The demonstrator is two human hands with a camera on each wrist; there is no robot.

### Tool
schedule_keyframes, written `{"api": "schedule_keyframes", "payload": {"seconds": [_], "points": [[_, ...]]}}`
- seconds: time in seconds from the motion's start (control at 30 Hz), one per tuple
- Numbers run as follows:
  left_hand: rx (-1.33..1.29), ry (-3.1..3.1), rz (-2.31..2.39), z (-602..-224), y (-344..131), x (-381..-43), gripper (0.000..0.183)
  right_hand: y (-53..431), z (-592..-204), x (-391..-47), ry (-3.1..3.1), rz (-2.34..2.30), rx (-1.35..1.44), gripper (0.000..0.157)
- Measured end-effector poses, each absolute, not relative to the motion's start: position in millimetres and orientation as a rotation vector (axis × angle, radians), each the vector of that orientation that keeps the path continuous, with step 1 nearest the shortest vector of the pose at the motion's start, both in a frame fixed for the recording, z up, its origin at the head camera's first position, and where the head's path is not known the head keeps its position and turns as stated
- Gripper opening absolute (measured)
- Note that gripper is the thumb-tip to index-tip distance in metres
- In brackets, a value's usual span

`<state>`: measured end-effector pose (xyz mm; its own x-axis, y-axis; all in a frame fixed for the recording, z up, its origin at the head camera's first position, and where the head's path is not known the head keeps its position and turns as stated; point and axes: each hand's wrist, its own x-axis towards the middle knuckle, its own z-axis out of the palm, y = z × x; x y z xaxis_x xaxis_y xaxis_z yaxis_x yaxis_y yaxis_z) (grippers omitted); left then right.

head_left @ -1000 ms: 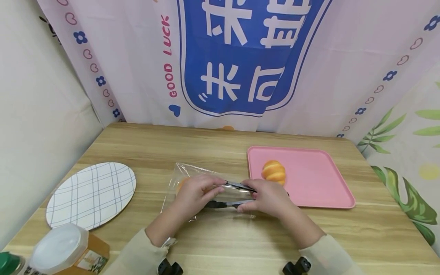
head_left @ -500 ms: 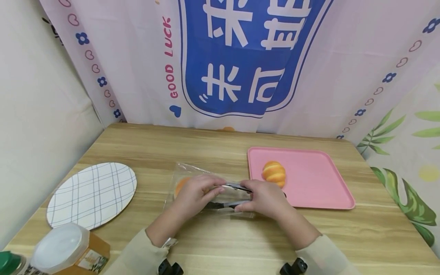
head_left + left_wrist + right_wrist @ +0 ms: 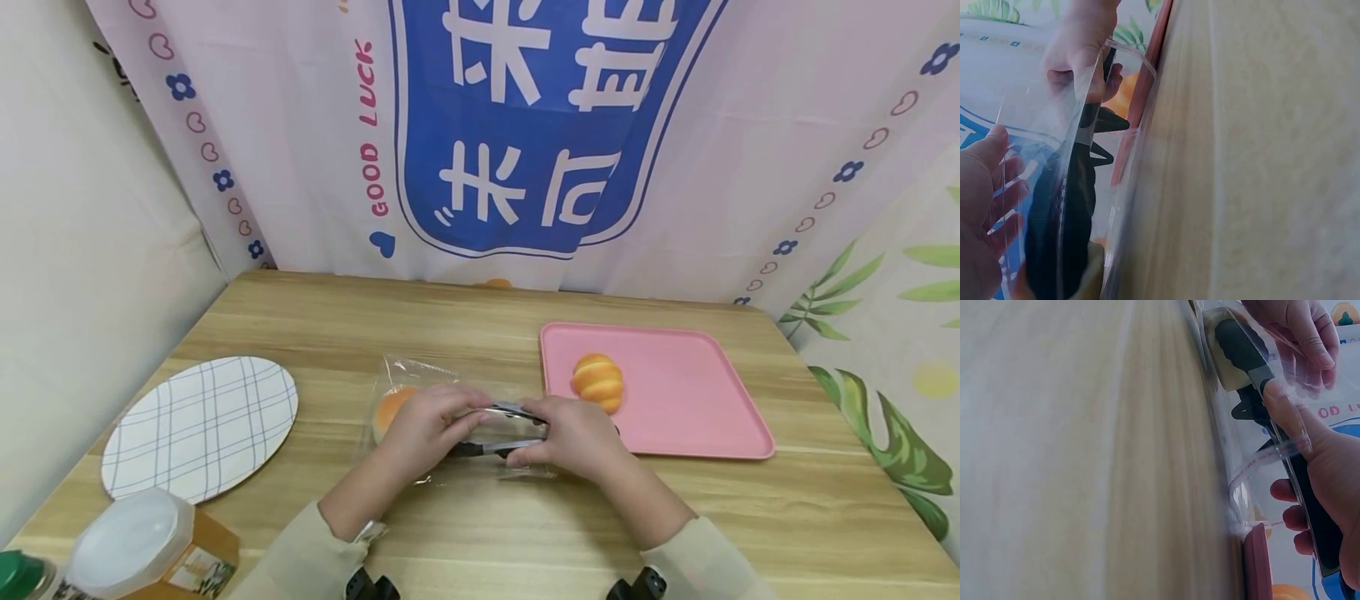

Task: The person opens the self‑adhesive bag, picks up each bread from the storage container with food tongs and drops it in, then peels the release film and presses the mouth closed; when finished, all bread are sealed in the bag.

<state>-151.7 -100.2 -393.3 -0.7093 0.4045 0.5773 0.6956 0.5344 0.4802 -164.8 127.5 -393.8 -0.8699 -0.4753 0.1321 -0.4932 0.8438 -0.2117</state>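
My right hand point(image 3: 581, 433) holds a pair of tongs point(image 3: 1241, 347), its thumb along one side and fingers along the other. The tongs' black heads reach left into a clear plastic bag point(image 3: 1054, 106), around a round bun point(image 3: 392, 408); the right wrist view shows the bun point(image 3: 1229, 370) between the heads. At the bag's upper side my left hand point(image 3: 431, 425) pinches the film between thumb and fingers, and it hides part of the bun from the head camera. Just right of my right hand, a ridged bread roll point(image 3: 597, 382) lies on a pink tray point(image 3: 690, 392).
A white checked oval plate or mat point(image 3: 202, 425) lies on the left of the wooden table point(image 3: 480, 542). A white-lidded jar point(image 3: 150, 533) and a green-capped container point(image 3: 21, 573) stand at the near left corner. Printed cloth hangs behind the table.
My right hand has shifted a little to the left with the tongs. More of the bun shows at the bag's left end. The left hand stays nearly where it was.
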Motion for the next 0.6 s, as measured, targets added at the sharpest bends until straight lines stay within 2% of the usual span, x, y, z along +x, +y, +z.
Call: {"api": "schedule_keyframes", "payload": {"seconds": [0.4,0.6], "points": [[-0.846,-2.446,-1.07,-400.2,-102.0,-154.5,0.015,122.4,-395.2,-163.3,-2.937,0.356,0.777,0.075],[-0.789,-2.481,-1.204,-406.1,-104.9,-157.7,0.016,122.1,-392.7,-163.9,-2.969,0.366,0.777,0.082]]}}
